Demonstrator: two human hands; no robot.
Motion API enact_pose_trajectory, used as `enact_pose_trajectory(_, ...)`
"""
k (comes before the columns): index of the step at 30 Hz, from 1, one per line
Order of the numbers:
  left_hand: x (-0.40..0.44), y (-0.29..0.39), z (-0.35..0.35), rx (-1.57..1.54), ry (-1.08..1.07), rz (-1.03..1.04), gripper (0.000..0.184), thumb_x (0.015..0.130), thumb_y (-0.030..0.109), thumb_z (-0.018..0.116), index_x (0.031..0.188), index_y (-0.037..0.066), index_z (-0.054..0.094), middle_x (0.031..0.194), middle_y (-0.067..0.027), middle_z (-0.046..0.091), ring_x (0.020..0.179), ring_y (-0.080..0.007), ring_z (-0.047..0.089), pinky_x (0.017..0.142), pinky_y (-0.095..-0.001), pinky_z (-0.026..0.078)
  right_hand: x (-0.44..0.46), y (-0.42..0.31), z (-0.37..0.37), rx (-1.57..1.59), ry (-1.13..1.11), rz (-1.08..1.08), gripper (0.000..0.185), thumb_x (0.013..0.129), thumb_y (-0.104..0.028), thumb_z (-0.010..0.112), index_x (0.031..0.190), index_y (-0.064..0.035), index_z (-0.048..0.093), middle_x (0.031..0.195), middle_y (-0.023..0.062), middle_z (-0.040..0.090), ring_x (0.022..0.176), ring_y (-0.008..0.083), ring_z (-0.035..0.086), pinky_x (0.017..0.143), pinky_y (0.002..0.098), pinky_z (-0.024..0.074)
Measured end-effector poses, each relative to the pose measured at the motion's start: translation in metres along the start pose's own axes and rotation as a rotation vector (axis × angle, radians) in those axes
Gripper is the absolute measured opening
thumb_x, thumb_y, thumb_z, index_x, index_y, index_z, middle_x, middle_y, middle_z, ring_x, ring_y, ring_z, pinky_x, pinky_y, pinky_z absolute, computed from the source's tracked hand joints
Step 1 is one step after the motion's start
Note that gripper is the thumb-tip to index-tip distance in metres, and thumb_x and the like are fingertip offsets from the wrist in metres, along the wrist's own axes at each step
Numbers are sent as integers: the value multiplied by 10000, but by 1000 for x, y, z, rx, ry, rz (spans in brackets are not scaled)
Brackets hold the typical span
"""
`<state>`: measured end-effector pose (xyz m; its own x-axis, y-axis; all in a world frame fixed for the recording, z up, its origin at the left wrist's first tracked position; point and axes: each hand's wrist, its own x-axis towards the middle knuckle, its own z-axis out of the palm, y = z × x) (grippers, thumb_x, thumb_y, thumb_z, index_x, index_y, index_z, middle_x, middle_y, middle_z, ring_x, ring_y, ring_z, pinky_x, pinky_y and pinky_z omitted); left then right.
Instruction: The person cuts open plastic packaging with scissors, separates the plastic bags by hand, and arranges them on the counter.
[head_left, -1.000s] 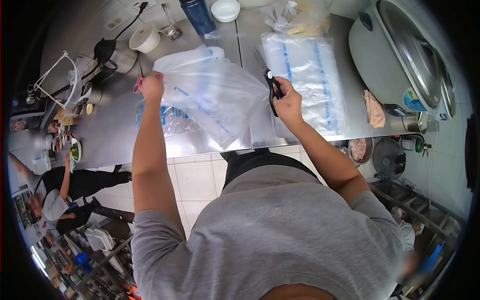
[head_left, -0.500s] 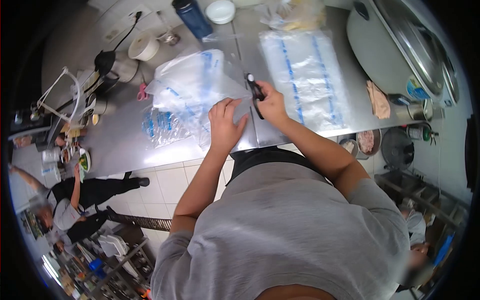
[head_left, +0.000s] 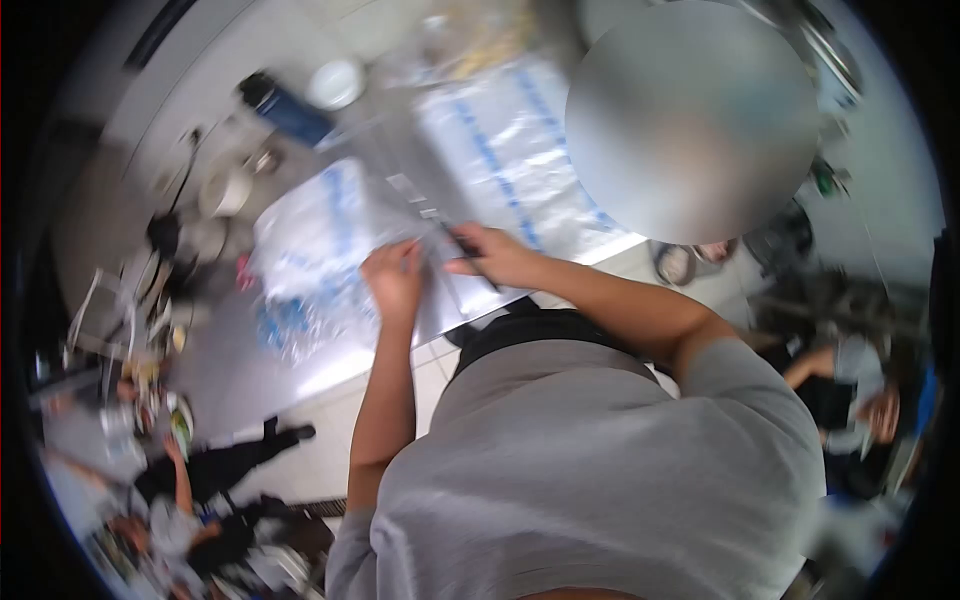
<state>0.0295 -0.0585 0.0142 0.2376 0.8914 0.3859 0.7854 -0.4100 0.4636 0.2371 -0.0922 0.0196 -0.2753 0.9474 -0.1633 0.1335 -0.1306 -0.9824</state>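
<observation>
My right hand [head_left: 500, 256] grips the black scissors [head_left: 453, 231], pointing away from me. My left hand [head_left: 396, 287] is half curled just beside them; blur hides whether it pinches anything. The plastic bags [head_left: 318, 220] lie left of it on the tabletop [head_left: 212, 362]. Best, I judge, to spread that hand clear of the points and move slowly.

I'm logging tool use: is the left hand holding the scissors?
No, the black-handled scissors are gripped in the right hand.
</observation>
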Motion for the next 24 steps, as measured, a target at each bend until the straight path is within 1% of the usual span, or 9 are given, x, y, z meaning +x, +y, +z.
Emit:
enact_pose_trajectory(1, 0, -2, 1, 19, 20, -18, 122, 808, 202, 672, 885, 109, 691, 841, -60, 656, 861, -273, 590, 866, -417, 377, -10, 5, -9, 91, -137, 28, 742, 808, -493, 705, 1311, -10, 453, 1069, 166, 620, 1034, 240, 586, 903, 344, 456)
enact_pose_trajectory(2, 3, 4, -1, 16, 40, -44, 111, 802, 187, 674, 888, 120, 697, 824, -46, 649, 834, -253, 584, 852, -402, 370, -29, -30, -23, 86, -254, 155, 600, 917, -454, 578, 1331, -51, 418, 962, 42, 562, 936, 134, 541, 843, 287, 446)
enact_pose_trajectory(4, 9, 11, -7, 15, 43, -82, 104, 795, 167, 674, 885, 123, 699, 806, -33, 639, 809, -236, 577, 836, -393, 366, -41, -28, -34, 360, -465, 278, 744, 901, -664, 409, 1297, -35, 440, 896, 38, 575, 853, 125, 569, 759, 262, 433)
enact_pose_trajectory(7, 9, 13, -11, 14, 60, -80, 102, 781, 136, 674, 880, 129, 700, 779, -18, 621, 779, -216, 567, 815, -380, 360, -42, -36, -40, 458, -648, 422, 819, 866, -727, 369, 1268, -19, 452, 872, 37, 586, 815, 132, 586, 737, 261, 437)
enact_pose_trajectory(16, 10, 20, -17, 101, 197, 1, 129, 774, 81, 672, 880, 145, 707, 719, 3, 586, 724, -186, 563, 781, -344, 368, -38, -28, -25, 597, -557, 465, 821, 855, -747, 361, 1216, -18, 476, 823, 39, 569, 767, 166, 597, 726, 308, 481)
enact_pose_trajectory(17, 10, 19, -20, 121, 222, 7, 136, 771, 74, 671, 880, 147, 708, 716, 5, 584, 718, -183, 562, 780, -342, 369, -39, -28, -32, 632, -580, 421, 701, 892, -649, 456, 1211, -24, 483, 833, 38, 576, 765, 162, 591, 739, 297, 474)
enact_pose_trajectory(19, 7, 17, -28, 86, 215, -47, 133, 760, 66, 665, 864, 140, 702, 740, -3, 584, 739, -197, 563, 798, -358, 372, -40, -41, -41, 460, -429, 296, 523, 869, -376, 657, 1204, -11, 490, 824, 32, 591, 748, 136, 595, 682, 265, 467)
enact_pose_trajectory(20, 5, 18, -30, 64, 210, -75, 132, 754, 62, 662, 856, 137, 699, 752, -7, 584, 750, -204, 564, 806, -367, 374, -37, -39, -33, 384, -202, 224, 501, 775, -147, 733, 1204, -24, 503, 828, 30, 591, 770, 140, 594, 696, 272, 478)
enact_pose_trajectory(24, 8, 25, -34, 53, 243, -53, 129, 754, 66, 679, 858, 140, 702, 699, 7, 572, 687, -173, 556, 773, -334, 375, 18, -16, 6, 257, 188, -106, 540, 743, -50, 739, 1224, -25, 496, 910, 49, 622, 824, 133, 591, 779, 264, 473)
